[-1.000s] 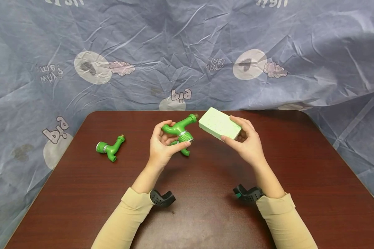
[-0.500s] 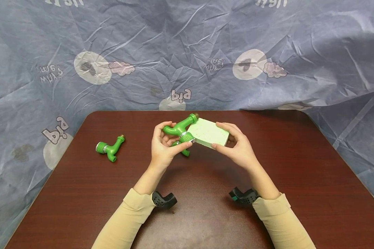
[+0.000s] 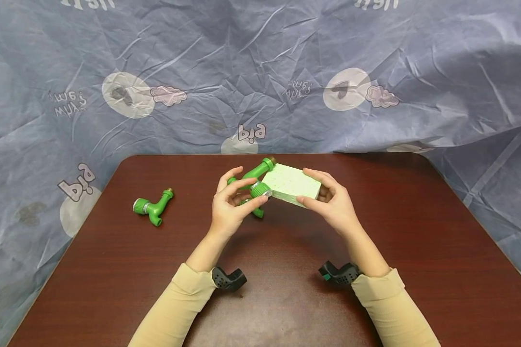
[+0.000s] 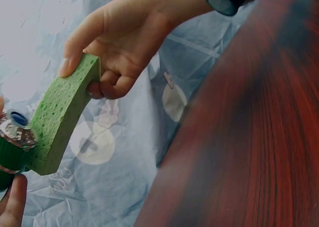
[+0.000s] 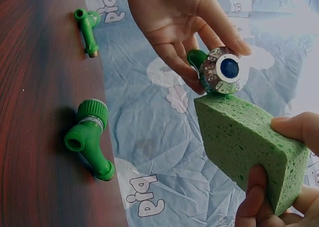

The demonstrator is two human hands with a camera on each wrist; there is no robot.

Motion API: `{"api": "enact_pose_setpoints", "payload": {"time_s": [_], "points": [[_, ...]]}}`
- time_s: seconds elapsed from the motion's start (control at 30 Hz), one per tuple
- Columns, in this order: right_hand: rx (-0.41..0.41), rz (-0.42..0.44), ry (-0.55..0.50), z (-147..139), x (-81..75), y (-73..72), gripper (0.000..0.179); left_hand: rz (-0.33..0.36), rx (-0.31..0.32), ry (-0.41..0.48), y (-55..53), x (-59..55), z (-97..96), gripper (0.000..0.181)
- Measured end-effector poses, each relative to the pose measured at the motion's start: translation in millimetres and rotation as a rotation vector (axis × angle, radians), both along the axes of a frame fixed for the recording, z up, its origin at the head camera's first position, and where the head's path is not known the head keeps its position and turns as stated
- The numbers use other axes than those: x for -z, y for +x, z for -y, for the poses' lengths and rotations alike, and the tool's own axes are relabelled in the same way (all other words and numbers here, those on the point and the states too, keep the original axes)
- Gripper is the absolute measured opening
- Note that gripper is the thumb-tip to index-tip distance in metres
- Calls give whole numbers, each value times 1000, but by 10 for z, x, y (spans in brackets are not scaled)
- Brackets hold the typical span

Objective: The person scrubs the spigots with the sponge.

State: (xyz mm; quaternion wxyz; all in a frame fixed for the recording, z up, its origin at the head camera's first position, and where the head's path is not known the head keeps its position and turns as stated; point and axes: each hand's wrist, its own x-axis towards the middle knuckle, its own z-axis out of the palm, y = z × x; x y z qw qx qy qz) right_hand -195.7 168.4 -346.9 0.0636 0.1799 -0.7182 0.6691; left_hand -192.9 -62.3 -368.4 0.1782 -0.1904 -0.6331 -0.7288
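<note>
In the head view my left hand [image 3: 226, 214] holds a green tap [image 3: 259, 189] above the table, thumb and a finger at its ribbed knob. The right wrist view shows the silvery knob end with a blue centre. My right hand [image 3: 336, 207] grips a pale green sponge [image 3: 292, 183] by its right end, thumb on one side and fingers on the other. The sponge's left end meets the tap near the knob, as the left wrist view's sponge [image 4: 62, 114] also shows. Fingers cover part of the tap's spout.
A second green tap [image 3: 154, 207] lies on the table at the left. Another tap [image 3: 257, 211] lies behind my left hand, partly hidden; the right wrist view shows that tap [image 5: 89, 139] whole. A printed cloth [image 3: 260, 96] hangs beyond the brown table [image 3: 395, 217].
My right hand has brought the sponge left and slightly down against the tap, then stayed there. A finger of my left hand has shifted across the tap onto its knob.
</note>
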Motion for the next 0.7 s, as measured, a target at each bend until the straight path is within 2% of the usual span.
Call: {"api": "enact_pose_setpoints", "payload": {"time_s": [0.17, 0.3, 0.4, 0.53, 0.7], "points": [[2, 20, -22, -11, 0, 2, 60, 18, 83, -31, -10, 7, 17, 65], [-7, 30, -39, -14, -2, 5, 60, 30, 108, -32, -20, 17, 30, 65], [-10, 32, -42, -17, -5, 8, 60, 20, 99, -31, -25, 22, 30, 63], [-11, 34, -42, -20, -16, 13, 61, 4, 54, -68, -16, 10, 26, 59], [-14, 32, -46, -19, -28, 15, 61, -41, 7, -109, 74, -116, 20, 53]]}}
